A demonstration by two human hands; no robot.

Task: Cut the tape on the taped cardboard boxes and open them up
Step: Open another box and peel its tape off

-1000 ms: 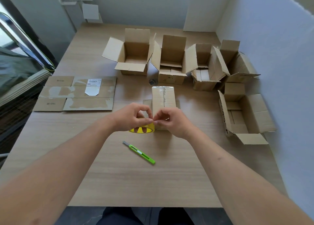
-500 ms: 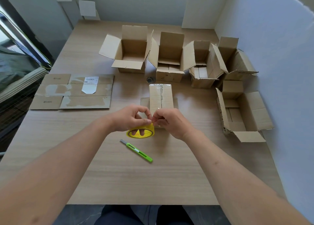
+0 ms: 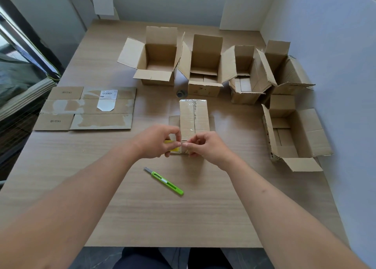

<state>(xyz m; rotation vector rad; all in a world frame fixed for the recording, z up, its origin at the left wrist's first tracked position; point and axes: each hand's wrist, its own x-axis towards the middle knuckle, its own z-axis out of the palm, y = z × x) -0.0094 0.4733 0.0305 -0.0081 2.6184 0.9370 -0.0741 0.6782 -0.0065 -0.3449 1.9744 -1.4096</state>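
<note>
Cardboard, taped shut: the brown box (image 3: 194, 118) lies mid-table. Left hand (image 3: 157, 141) grips a yellow tape roll (image 3: 174, 148); right hand (image 3: 205, 145) fingers pinch its tape end. More tape could reseal the box while the green utility knife (image 3: 164, 181) lies unused near the front edge.

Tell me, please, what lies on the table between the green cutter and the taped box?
In the head view, both hands: the left hand, holding a yellow tape roll, and the right hand lie between the green cutter and the taped box.
</note>
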